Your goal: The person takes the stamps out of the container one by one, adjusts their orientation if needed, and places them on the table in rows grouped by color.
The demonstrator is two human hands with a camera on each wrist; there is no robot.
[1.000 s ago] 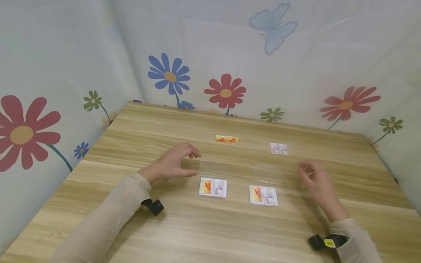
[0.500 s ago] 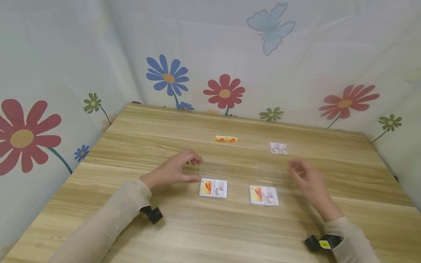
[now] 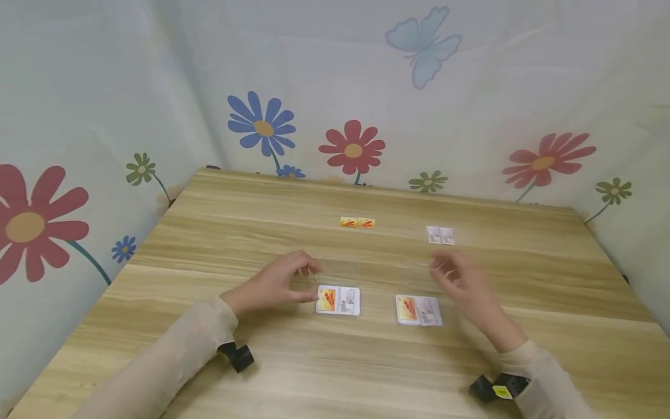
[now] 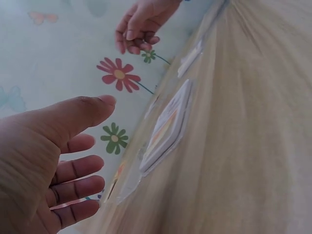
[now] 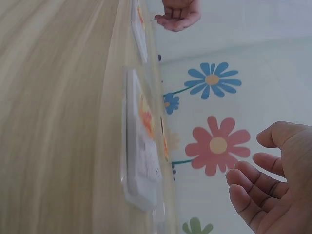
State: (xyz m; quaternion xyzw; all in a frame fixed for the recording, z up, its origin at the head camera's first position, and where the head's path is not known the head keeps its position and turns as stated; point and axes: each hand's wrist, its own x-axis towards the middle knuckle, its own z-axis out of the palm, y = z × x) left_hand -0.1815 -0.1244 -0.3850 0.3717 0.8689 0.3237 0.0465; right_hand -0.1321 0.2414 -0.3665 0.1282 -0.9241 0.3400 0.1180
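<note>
My left hand [image 3: 274,282] hovers, fingers loosely bent and holding nothing, just left of a white rounded block [image 3: 338,301]. That block bears an orange picture and a grey picture on top and sits in clear plastic. To its right lies a similar white block [image 3: 419,311], with my right hand [image 3: 466,288] close to its upper right, above the table and slightly blurred. In the right wrist view this block [image 5: 141,163] looks thick, with clear plastic round it. Behind each block a thin transparent panel [image 3: 339,270] lies at the tabletop, faint to see. Neither hand visibly grips anything.
Further back on the wooden table [image 3: 251,203] lie two small yellow-and-red cards [image 3: 357,222] side by side. Right of them are two small grey-and-white cards [image 3: 440,235]. A flower-printed curtain [image 3: 324,70] stands behind the table and at its sides.
My right hand has moved left, from beyond the right block to close beside it. The left hand has shifted slightly down in the view. Blocks and cards stay in place.
</note>
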